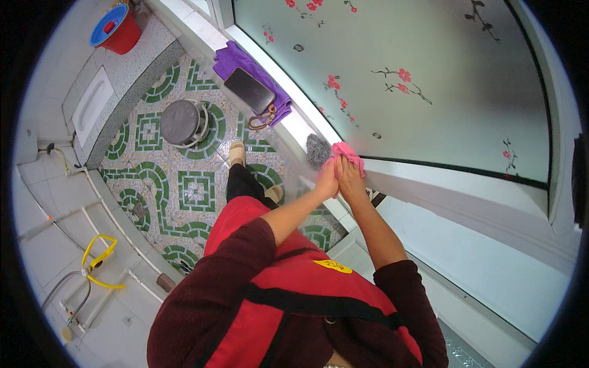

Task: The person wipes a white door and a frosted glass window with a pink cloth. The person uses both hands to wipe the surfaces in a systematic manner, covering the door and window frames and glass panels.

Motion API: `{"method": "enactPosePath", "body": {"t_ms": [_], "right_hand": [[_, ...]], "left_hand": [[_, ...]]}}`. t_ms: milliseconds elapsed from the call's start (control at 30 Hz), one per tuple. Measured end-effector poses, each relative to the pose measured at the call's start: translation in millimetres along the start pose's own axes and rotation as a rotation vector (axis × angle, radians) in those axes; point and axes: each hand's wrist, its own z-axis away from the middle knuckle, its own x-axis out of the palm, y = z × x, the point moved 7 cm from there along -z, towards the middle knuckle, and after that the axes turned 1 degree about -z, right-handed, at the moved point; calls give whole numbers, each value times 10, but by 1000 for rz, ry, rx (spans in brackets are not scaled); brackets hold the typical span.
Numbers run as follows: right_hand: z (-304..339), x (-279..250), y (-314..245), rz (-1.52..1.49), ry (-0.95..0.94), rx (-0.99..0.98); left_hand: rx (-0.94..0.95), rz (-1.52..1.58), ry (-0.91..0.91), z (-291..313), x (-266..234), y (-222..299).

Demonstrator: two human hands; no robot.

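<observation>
Green-and-white tiles cover the floor (196,190), with a white ledge (294,127) running along its right side. At this ledge, the left hand (328,180) and right hand (351,176) are pressed together, side by side, on a pink cloth (348,149); I cannot tell whether the fingers pinch it or only push down. It sits by the lower left corner of a frosted pane (442,80) with red flowers. Just left of the cloth is a fuzzy grey pad (318,151). Farther along the ledge, a phone (250,90) with a brown strap (262,118) lies on a purple towel (236,57). Left of that stands a round grey stool (179,122). At far left, a red bucket (124,37) rests on a speckled counter (144,49); at near left hangs a yellow band (109,284).
</observation>
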Motion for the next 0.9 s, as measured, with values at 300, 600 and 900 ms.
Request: {"method": "enactPosePath", "body": {"t_ms": [300, 600, 900], "right_hand": [[-570, 109, 21, -304, -84, 69], [-150, 139, 9, 75, -116, 76], [-228, 68, -2, 191, 5, 35]], "left_hand": [[6, -63, 211, -387, -396, 2], [-269, 292, -25, -237, 123, -568], [-386, 544, 28, -183, 131, -193]]}}
